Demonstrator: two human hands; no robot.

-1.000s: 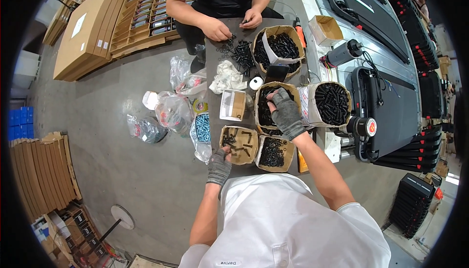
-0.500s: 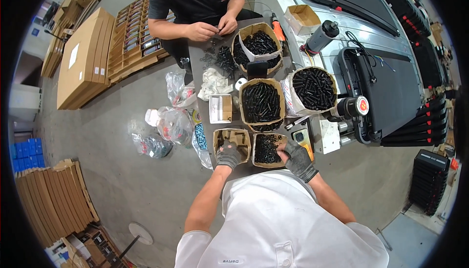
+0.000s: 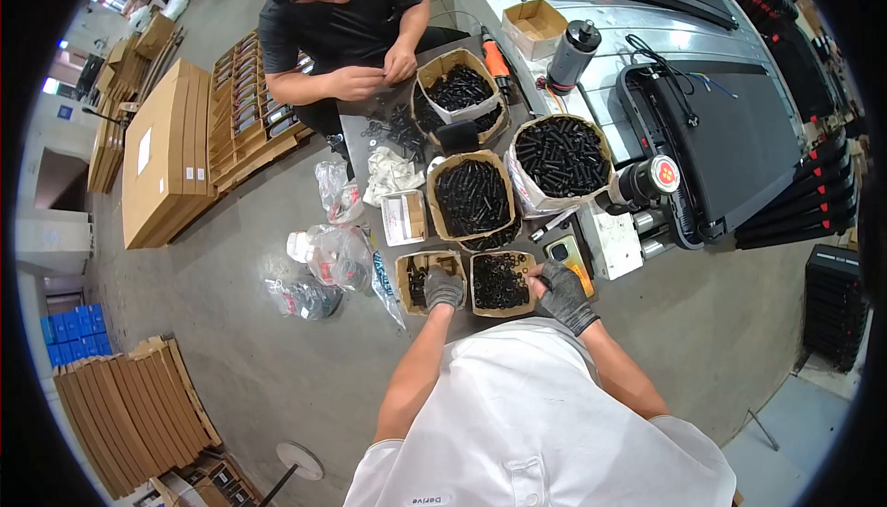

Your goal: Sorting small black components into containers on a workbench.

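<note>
In a gloved grip, my left hand [image 3: 444, 287] reaches down into a small cardboard box [image 3: 404, 291] that holds some dark, slim parts. Its fingertips are hidden by the hand itself. Right beside that box stands another small cardboard box [image 3: 476, 302], filled with small black rings and nut-like pieces [image 3: 500, 278]. My right hand [image 3: 562, 294], in a grey glove with bare fingertips, is at the right rim of this second box. Its thumb and fingers are pinched together; whatever they hold is too small to make out.
Beyond stand large boxes of black cylindrical parts [image 3: 473, 196], [image 3: 562, 158]. A phone [image 3: 565, 253] lies right of my right hand. A white box [image 3: 403, 219] and a rag [image 3: 390, 175] are left. Across the table, a co-worker's hands [image 3: 360, 83] handle something small. Bagged items [image 3: 337, 257] lie on the floor.
The whole view has shifted and turned slightly. My left hand has moved towards the right side of its box. My right hand stays by the rim of the ring box, fingers pinched.
</note>
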